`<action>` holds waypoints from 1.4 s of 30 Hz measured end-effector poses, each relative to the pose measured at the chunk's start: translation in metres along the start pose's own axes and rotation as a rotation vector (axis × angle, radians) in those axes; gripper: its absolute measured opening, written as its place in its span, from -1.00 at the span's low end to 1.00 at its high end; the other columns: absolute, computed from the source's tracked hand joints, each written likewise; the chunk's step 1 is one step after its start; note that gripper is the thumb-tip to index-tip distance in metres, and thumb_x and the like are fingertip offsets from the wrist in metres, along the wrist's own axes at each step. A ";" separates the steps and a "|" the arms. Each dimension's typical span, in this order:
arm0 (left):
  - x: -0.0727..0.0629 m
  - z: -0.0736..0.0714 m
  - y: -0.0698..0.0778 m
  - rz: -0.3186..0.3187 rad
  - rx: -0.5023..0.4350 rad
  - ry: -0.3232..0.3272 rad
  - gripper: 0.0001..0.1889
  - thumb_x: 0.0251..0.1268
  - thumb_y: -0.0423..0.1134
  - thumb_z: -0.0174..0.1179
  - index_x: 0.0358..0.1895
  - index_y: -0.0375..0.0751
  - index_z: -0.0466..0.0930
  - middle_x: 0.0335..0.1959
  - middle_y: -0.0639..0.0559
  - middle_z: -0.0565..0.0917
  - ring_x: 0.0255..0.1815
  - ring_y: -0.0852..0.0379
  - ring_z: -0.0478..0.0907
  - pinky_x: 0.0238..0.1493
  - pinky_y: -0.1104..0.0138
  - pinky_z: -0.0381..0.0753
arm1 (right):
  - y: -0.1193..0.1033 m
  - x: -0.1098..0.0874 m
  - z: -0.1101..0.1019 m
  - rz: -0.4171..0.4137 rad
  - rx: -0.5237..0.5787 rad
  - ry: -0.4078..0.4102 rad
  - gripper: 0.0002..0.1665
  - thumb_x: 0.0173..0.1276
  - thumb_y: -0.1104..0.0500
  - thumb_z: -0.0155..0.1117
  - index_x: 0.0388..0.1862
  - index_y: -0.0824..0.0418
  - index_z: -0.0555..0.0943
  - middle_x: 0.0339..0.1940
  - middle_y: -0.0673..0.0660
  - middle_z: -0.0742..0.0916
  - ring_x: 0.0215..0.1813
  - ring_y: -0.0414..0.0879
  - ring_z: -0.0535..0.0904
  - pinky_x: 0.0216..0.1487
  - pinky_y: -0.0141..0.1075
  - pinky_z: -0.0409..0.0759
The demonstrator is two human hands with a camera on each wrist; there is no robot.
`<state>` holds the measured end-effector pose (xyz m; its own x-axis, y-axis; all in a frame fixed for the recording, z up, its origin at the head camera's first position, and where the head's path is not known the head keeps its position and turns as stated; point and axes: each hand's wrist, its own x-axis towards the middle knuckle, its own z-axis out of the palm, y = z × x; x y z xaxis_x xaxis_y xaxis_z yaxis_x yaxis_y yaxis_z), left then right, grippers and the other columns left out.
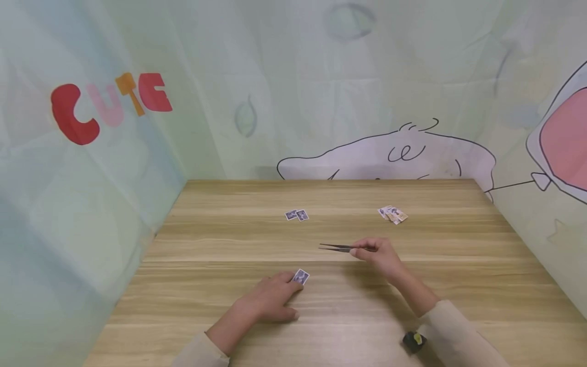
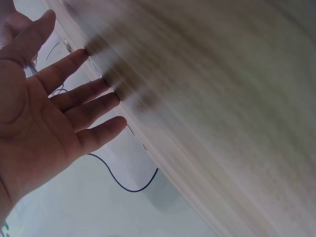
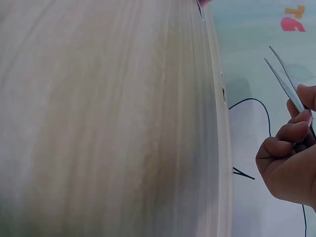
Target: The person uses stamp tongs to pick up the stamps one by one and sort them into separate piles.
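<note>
My left hand (image 1: 275,298) lies low over the table with its fingers extended, fingertips right at a small patterned card (image 1: 300,277). In the left wrist view the palm of that left hand (image 2: 42,111) shows, the fingertips meeting the tabletop. My right hand (image 1: 378,257) pinches a pair of dark tweezers (image 1: 336,248) above the table, tips pointing left and slightly apart. The right wrist view shows the metal tweezers (image 3: 284,81) between thumb and curled fingers, nothing between their tips.
Two more cards (image 1: 296,215) lie overlapping toward the back middle. A fanned heap of cards (image 1: 392,214) sits at the back right. Beside my right sleeve is a small black object (image 1: 414,341) with a yellow-green mark. Printed fabric walls (image 1: 257,92) enclose the wooden table (image 1: 220,234).
</note>
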<state>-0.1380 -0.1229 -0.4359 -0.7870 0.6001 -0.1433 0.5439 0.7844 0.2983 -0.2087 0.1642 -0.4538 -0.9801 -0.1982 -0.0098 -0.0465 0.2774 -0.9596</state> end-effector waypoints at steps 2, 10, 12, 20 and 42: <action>0.000 0.000 0.000 -0.001 -0.004 -0.001 -0.41 0.02 -0.01 0.31 0.15 -0.18 0.50 0.22 -0.16 0.39 0.19 -0.10 0.35 0.09 -0.01 0.40 | 0.000 0.000 0.003 -0.012 -0.001 -0.007 -0.76 0.11 0.23 0.37 -0.27 0.38 0.66 -0.36 0.10 0.70 -0.35 -0.10 0.49 -0.36 -0.32 0.50; 0.000 0.002 -0.001 -0.017 -0.012 -0.011 -0.40 0.03 0.01 0.30 0.16 -0.17 0.49 0.23 -0.16 0.39 0.19 -0.10 0.34 0.11 -0.03 0.38 | 0.002 0.000 0.014 -0.030 -0.014 -0.050 -0.80 0.11 0.24 0.38 -0.31 0.35 0.68 -0.32 0.12 0.71 -0.31 -0.09 0.54 -0.33 -0.35 0.52; 0.000 0.002 -0.001 -0.017 -0.009 -0.011 -0.40 0.02 0.01 0.30 0.17 -0.17 0.49 0.23 -0.16 0.39 0.20 -0.10 0.34 0.11 -0.03 0.38 | 0.003 0.000 0.016 -0.037 -0.019 -0.069 -0.81 0.11 0.24 0.38 -0.31 0.34 0.69 -0.33 0.11 0.71 -0.30 -0.10 0.55 -0.31 -0.37 0.53; 0.001 0.002 -0.001 -0.023 -0.016 -0.017 -0.40 0.02 0.01 0.30 0.18 -0.15 0.49 0.23 -0.14 0.39 0.18 -0.09 0.35 0.10 -0.02 0.39 | 0.007 -0.002 0.017 -0.109 -0.079 -0.195 -0.83 0.11 0.28 0.37 -0.33 0.37 0.67 -0.37 0.11 0.70 -0.29 -0.07 0.56 -0.30 -0.38 0.53; 0.001 0.003 -0.005 -0.002 0.002 -0.001 -0.41 0.04 0.02 0.29 0.17 -0.14 0.50 0.25 -0.13 0.38 0.21 -0.09 0.34 0.12 0.02 0.40 | 0.000 0.001 0.031 -0.064 -0.202 -0.289 -0.88 0.11 0.23 0.34 -0.45 0.30 0.67 -0.50 0.03 0.68 -0.42 -0.12 0.42 -0.42 -0.34 0.38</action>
<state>-0.1406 -0.1256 -0.4402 -0.7874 0.5991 -0.1451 0.5431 0.7856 0.2964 -0.2039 0.1349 -0.4622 -0.8800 -0.4714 -0.0582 -0.1720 0.4305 -0.8860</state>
